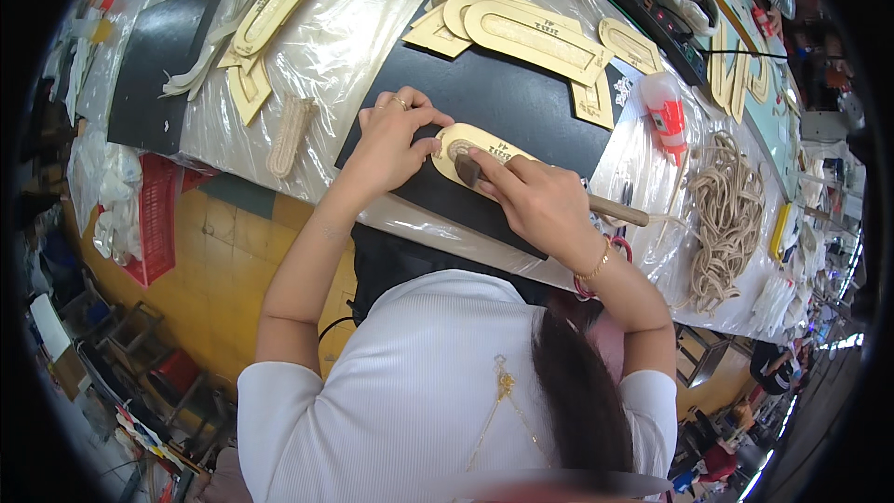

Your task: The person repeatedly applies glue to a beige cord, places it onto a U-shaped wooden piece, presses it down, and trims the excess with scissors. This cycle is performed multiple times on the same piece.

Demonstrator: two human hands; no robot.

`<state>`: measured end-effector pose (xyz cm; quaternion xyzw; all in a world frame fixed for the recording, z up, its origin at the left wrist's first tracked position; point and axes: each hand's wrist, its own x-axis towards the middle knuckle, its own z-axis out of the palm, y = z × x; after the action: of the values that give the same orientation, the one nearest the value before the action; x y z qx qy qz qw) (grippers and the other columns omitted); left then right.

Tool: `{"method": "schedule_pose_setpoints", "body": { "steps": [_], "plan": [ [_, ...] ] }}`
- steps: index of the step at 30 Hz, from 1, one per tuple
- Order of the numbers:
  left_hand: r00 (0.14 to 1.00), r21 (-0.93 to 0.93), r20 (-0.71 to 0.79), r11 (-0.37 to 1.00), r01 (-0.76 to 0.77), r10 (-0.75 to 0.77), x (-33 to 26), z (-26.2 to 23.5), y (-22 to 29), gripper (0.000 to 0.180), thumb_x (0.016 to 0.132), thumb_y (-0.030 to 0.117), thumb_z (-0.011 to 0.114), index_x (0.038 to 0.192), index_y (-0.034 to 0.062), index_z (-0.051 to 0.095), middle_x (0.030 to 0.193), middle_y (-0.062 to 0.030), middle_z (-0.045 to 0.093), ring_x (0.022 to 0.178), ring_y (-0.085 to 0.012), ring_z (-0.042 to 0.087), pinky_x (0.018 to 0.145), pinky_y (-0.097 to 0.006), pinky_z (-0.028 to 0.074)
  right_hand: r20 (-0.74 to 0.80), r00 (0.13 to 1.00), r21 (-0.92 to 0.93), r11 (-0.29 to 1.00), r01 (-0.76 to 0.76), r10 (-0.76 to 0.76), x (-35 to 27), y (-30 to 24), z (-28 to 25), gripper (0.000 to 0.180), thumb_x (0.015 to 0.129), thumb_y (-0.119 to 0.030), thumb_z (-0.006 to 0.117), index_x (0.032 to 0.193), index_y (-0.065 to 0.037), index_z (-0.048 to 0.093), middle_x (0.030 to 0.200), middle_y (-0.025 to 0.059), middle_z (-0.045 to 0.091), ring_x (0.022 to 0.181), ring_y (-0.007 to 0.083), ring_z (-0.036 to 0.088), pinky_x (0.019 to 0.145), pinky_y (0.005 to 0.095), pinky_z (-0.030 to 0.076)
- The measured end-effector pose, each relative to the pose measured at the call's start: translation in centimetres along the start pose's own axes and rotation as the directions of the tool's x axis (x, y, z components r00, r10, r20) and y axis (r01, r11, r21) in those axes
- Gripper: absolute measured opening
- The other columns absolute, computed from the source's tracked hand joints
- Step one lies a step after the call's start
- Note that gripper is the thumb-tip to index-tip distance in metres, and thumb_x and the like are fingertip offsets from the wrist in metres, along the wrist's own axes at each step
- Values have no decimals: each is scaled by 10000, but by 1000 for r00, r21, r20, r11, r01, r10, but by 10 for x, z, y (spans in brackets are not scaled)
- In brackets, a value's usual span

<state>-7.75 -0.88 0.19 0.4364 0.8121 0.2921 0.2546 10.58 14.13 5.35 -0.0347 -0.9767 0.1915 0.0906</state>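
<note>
A pale yellow oblong template lies on a black mat in front of me, with a small coil of beige cord at its left end. My left hand is closed at that end, its thumb and forefinger gripping the template's edge beside the cord. My right hand is wrapped round a hammer, whose wooden handle sticks out to the right. The dark hammer head rests on or just over the template, next to the coil; whether it touches cannot be made out.
More templates are stacked at the mat's far side, others at far left. A braided cord piece lies left of the black mat. Right of it are a red-and-white glue bottle and a heap of cord. A red basket hangs low at left.
</note>
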Motion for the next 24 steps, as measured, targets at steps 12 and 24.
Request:
{"method": "schedule_pose_setpoints", "body": {
  "steps": [12, 24],
  "plan": [
    [862, 312, -209, 867, -388, 461, -57, 36, 4, 395, 819, 205, 760, 1195, 111, 686, 1191, -104, 603, 1161, -302, 551, 991, -482, 430, -90, 995, 28, 999, -37, 39, 1, 0, 4, 457, 898, -252, 717, 1336, -147, 636, 749, 43, 619, 618, 213, 642, 525, 332, 519],
    [865, 367, -227, 862, -350, 448, -61, 51, 2, 396, 805, 247, 793, 1161, 103, 696, 1208, -131, 586, 1218, -330, 521, 1038, -517, 408, -227, 971, 110, 992, -54, 78, 8, -6, 12, 413, 939, -256, 679, 1342, -174, 642, 783, 49, 628, 603, 218, 650, 527, 334, 518]
  ]
}}
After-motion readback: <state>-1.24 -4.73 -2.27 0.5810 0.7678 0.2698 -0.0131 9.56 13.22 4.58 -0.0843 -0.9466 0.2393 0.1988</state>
